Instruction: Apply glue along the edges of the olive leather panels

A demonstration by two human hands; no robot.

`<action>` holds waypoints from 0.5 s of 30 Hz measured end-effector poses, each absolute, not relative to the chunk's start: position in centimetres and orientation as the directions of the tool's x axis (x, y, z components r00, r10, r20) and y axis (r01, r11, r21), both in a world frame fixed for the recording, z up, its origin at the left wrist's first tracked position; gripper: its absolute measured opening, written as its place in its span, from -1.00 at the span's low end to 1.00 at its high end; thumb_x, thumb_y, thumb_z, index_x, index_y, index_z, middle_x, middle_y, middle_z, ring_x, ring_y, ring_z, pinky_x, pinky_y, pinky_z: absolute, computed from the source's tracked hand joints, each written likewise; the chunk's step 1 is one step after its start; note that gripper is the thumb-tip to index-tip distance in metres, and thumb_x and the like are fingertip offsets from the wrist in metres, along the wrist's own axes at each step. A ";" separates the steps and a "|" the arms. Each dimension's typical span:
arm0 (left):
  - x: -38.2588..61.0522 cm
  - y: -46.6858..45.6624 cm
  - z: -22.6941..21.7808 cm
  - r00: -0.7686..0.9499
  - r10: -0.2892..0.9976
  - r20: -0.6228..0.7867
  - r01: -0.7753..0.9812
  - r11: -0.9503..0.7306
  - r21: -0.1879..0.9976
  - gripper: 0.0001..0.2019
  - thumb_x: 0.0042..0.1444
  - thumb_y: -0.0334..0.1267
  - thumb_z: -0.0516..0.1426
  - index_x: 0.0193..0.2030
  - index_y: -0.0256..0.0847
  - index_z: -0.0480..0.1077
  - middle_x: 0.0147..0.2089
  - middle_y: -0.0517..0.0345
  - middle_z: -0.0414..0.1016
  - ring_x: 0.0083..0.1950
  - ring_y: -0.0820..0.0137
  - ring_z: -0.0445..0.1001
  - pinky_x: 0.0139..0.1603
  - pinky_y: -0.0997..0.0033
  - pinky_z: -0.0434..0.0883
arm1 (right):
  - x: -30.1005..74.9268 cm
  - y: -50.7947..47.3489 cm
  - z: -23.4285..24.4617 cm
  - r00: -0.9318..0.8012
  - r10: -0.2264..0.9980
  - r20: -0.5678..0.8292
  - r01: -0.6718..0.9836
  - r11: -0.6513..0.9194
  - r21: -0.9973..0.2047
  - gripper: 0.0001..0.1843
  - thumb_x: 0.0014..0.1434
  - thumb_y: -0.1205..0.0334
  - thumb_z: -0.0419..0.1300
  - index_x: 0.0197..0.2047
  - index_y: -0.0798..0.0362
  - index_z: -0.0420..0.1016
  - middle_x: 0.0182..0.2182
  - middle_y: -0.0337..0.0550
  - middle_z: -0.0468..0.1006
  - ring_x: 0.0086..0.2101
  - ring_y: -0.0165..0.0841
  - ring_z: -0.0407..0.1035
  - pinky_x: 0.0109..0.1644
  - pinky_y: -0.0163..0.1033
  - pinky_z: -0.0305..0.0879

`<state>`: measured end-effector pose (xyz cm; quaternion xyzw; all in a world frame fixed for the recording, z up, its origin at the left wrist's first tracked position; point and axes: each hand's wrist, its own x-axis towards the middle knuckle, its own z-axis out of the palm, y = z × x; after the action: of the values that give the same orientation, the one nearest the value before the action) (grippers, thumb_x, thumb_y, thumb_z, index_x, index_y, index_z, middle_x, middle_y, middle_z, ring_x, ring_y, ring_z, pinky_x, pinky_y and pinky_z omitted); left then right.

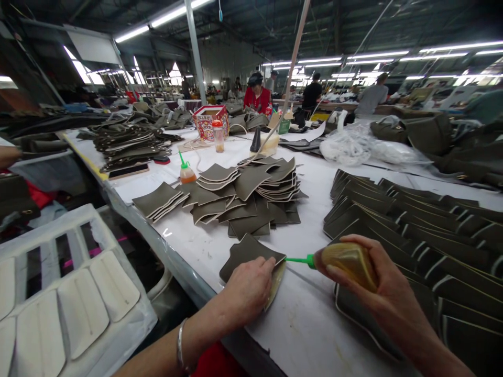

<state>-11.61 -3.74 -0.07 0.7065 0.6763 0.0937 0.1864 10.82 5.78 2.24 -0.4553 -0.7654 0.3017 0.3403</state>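
Note:
My right hand [389, 293] is wrapped round a squeeze bottle [346, 262] of yellowish liquid, tipped on its side. Its long green nozzle [299, 259] points left and meets the edge of a dark olive leather-like piece [245, 255]. My left hand [251, 288] grips that piece near its right corner, fingers pressed together on top. Beneath my left fingers a yellowish wet-looking surface [277, 283] shows; its layers are partly hidden. Beyond lies a loose pile of similar pieces [251, 183]. To the right, overlapping rows of pieces [393, 230] show pale and yellowish edges.
A white rack [145, 319] with pale panels stands at the lower left, below the table edge. Farther back are a small green-tipped bottle [187, 172], a phone [128, 171], a patterned box [211, 123] and plastic bags [349, 141]. A person in red [257, 99] works across the table.

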 end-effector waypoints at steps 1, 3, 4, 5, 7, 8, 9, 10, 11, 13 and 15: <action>-11.6 -3.7 -0.1 0.066 0.990 -0.122 0.920 -0.013 0.392 -0.63 0.34 -0.32 -0.16 0.19 -0.26 0.29 -0.12 -0.02 0.48 -0.12 0.21 0.50 -0.09 0.25 0.44 | 10.9 5.7 2.2 -0.368 0.898 0.241 0.493 0.408 -0.769 -0.40 0.10 -0.26 0.29 0.06 -0.10 0.29 -0.13 -0.21 0.47 -0.24 -0.22 0.43 -0.20 -0.21 0.39; -11.6 -3.7 0.0 0.065 0.990 -0.129 0.919 -0.009 0.395 -0.62 0.32 -0.35 -0.15 0.20 -0.26 0.28 -0.11 -0.03 0.48 -0.10 0.20 0.50 -0.08 0.25 0.43 | 11.2 5.5 2.1 -0.431 0.883 0.185 0.485 0.400 -0.778 -0.42 0.13 -0.23 0.28 0.07 -0.10 0.27 -0.13 -0.21 0.47 -0.23 -0.23 0.43 -0.18 -0.23 0.38; -11.6 -3.7 0.0 0.068 0.989 -0.130 0.918 -0.011 0.396 -0.61 0.31 -0.35 -0.14 0.20 -0.27 0.28 -0.10 -0.03 0.48 -0.09 0.19 0.50 -0.08 0.24 0.43 | 11.3 5.4 2.1 -0.461 0.876 0.141 0.478 0.380 -0.792 -0.41 0.14 -0.23 0.28 0.08 -0.09 0.26 -0.15 -0.21 0.48 -0.23 -0.24 0.43 -0.18 -0.24 0.38; -11.6 -3.7 0.0 0.066 0.989 -0.129 0.918 -0.010 0.396 -0.61 0.31 -0.36 -0.14 0.21 -0.27 0.27 -0.09 -0.04 0.48 -0.09 0.19 0.50 -0.08 0.24 0.43 | 11.3 5.3 2.1 -0.478 0.873 0.102 0.469 0.352 -0.810 -0.39 0.13 -0.25 0.27 0.08 -0.08 0.25 -0.17 -0.21 0.48 -0.25 -0.24 0.43 -0.20 -0.25 0.38; -11.6 -3.6 0.1 0.062 0.990 -0.125 0.918 -0.007 0.398 -0.60 0.31 -0.36 -0.15 0.21 -0.28 0.28 -0.09 -0.04 0.48 -0.10 0.19 0.50 -0.09 0.25 0.43 | 11.2 5.3 2.3 -0.455 0.888 0.067 0.449 0.293 -0.844 -0.35 0.09 -0.29 0.27 0.07 -0.05 0.25 -0.20 -0.20 0.49 -0.28 -0.22 0.42 -0.24 -0.23 0.38; -11.6 -3.6 0.1 0.059 0.991 -0.121 0.916 -0.006 0.400 -0.60 0.31 -0.35 -0.15 0.21 -0.28 0.28 -0.09 -0.04 0.48 -0.11 0.19 0.50 -0.10 0.25 0.43 | 11.1 5.3 2.3 -0.417 0.906 0.072 0.445 0.273 -0.853 -0.32 0.06 -0.31 0.28 0.06 -0.05 0.26 -0.21 -0.19 0.49 -0.29 -0.21 0.42 -0.25 -0.21 0.38; -11.6 -3.6 0.1 0.055 0.991 -0.118 0.915 -0.003 0.402 -0.60 0.32 -0.34 -0.16 0.21 -0.27 0.29 -0.10 -0.03 0.48 -0.12 0.20 0.50 -0.10 0.26 0.43 | 11.0 5.4 2.4 -0.376 0.923 0.085 0.446 0.261 -0.856 -0.31 0.05 -0.32 0.28 0.06 -0.05 0.26 -0.21 -0.19 0.49 -0.28 -0.20 0.42 -0.25 -0.20 0.37; -11.7 -3.6 0.1 0.053 0.992 -0.117 0.915 -0.001 0.404 -0.60 0.33 -0.33 -0.17 0.21 -0.27 0.29 -0.11 -0.03 0.49 -0.12 0.20 0.50 -0.10 0.26 0.43 | 10.8 5.5 2.4 -0.340 0.935 0.100 0.454 0.257 -0.854 -0.31 0.04 -0.33 0.28 0.06 -0.06 0.27 -0.19 -0.18 0.48 -0.27 -0.18 0.42 -0.23 -0.18 0.37; -11.7 -3.6 0.2 0.052 0.992 -0.117 0.915 0.000 0.405 -0.60 0.33 -0.32 -0.17 0.21 -0.26 0.30 -0.11 -0.03 0.49 -0.12 0.19 0.51 -0.10 0.26 0.43 | 10.7 5.5 2.4 -0.313 0.943 0.114 0.463 0.256 -0.849 -0.30 0.04 -0.34 0.27 0.06 -0.06 0.27 -0.18 -0.17 0.48 -0.24 -0.17 0.42 -0.21 -0.16 0.36; -11.7 -3.6 0.2 0.046 0.992 -0.119 0.916 0.006 0.402 -0.60 0.34 -0.31 -0.17 0.20 -0.26 0.30 -0.11 -0.03 0.49 -0.12 0.19 0.51 -0.10 0.26 0.42 | 10.7 5.4 2.3 -0.313 0.945 0.096 0.482 0.245 -0.841 -0.31 0.05 -0.36 0.26 0.06 -0.07 0.26 -0.17 -0.18 0.48 -0.22 -0.16 0.41 -0.17 -0.15 0.35; -11.7 -3.7 0.3 0.044 0.992 -0.120 0.914 0.008 0.405 -0.61 0.34 -0.32 -0.17 0.19 -0.26 0.32 -0.12 -0.03 0.49 -0.11 0.19 0.51 -0.09 0.27 0.42 | 11.0 5.1 2.0 -0.381 0.923 0.044 0.480 0.239 -0.844 -0.32 0.08 -0.33 0.26 0.08 -0.07 0.23 -0.18 -0.20 0.48 -0.22 -0.19 0.41 -0.15 -0.18 0.34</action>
<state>-11.66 -3.72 0.29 0.6968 0.6839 0.1013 0.1909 10.99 5.07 2.03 -0.4781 -0.7339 0.3899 0.2841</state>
